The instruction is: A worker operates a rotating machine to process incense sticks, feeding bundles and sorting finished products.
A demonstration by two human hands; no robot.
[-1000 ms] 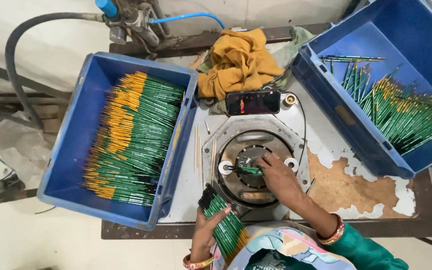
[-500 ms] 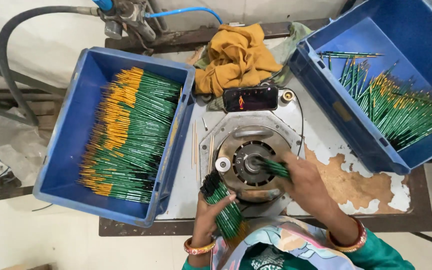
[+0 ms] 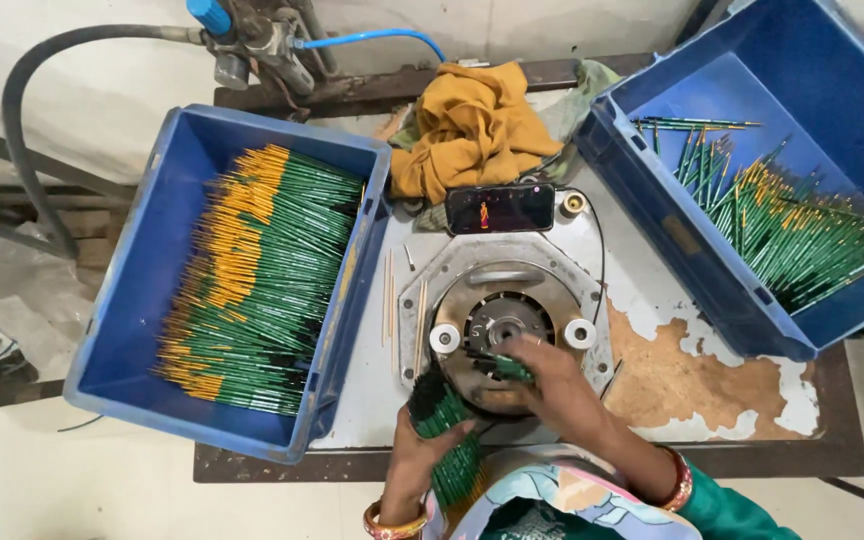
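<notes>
My left hand [image 3: 422,455] grips a thick bundle of green pencils [image 3: 444,430], tips up, at the table's near edge. My right hand [image 3: 544,375] pinches a single green pencil [image 3: 507,367] and holds it against the round metal machine head [image 3: 497,335] in the middle of the table. Two white rollers [image 3: 444,338] sit on either side of that head.
A blue crate [image 3: 167,300] at the left holds several green pencils with yellow ends in neat rows. Another blue crate [image 3: 692,250] at the right holds loose green pencils. A phone [image 3: 500,208] and a yellow cloth [image 3: 472,130] lie behind the machine. A hose [image 3: 42,70] runs at the far left.
My right hand drew back from the machine head with a pencil, then returned to it. My left hand kept the bundle, shifting slightly.
</notes>
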